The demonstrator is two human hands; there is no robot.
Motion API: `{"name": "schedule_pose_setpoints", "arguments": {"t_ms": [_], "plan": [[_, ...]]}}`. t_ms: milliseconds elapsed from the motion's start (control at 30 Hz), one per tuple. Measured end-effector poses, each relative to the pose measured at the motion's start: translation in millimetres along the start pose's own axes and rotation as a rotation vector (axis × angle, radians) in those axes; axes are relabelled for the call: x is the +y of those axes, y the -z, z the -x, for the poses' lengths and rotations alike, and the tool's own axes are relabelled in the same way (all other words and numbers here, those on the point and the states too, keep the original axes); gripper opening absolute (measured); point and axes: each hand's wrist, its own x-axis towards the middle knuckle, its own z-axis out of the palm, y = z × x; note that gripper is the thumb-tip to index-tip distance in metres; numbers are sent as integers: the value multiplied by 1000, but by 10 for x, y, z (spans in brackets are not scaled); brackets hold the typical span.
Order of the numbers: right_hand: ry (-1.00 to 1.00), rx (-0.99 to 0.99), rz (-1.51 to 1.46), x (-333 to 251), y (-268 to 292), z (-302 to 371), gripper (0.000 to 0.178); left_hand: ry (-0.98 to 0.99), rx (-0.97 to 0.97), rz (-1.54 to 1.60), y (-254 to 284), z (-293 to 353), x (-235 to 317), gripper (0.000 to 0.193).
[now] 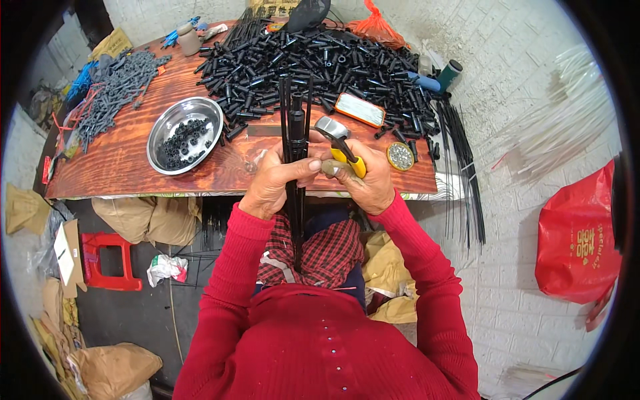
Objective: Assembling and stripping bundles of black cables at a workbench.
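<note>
My left hand (275, 179) is closed around several long black rods (289, 127) that stand upright, running from above the table edge down toward my lap. A black tubular piece (297, 123) stands among them. My right hand (370, 175) grips a tool with yellow-and-black handles (348, 160); its kind and working end cannot be made out. Both thumbs meet near the rods, at the table's front edge. Just beyond my hands, a small silvery object (332, 127) rests on the table. A round tin of small metal bits (401, 156) stands close to my right hand.
On the wooden table (100, 175) are a large heap of black tubular parts (300, 67), a steel bowl (155, 160) with small black rings, a pile of grey parts (120, 93) and an orange-rimmed box (361, 109). Thin black rods (467, 180) overhang the right edge. A red stool (90, 267) stands lower left.
</note>
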Motion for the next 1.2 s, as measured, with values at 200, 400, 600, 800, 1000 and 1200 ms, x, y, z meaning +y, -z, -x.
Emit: {"name": "schedule_pose_setpoints", "arguments": {"t_ms": [200,400,600,800,1000,1200], "plan": [[-26,-24,22,8,-12,23,22,-10,17,-4,12,20,-7,45],[-258,5,-153,-97,-31,62,22,-38,6,26,-23,29,15,46],[132,46,176,-124,-15,63,28,-39,20,58,3,26,-15,40],[186,68,208,-176,-4,64,25,-106,100,-29,-107,70,27,27],[85,17,110,-242,77,77,21,-93,71,1,-120,79,12,22],[100,-11,106,-243,87,70,21,-66,21,-101,-40,94,-18,26]]}}
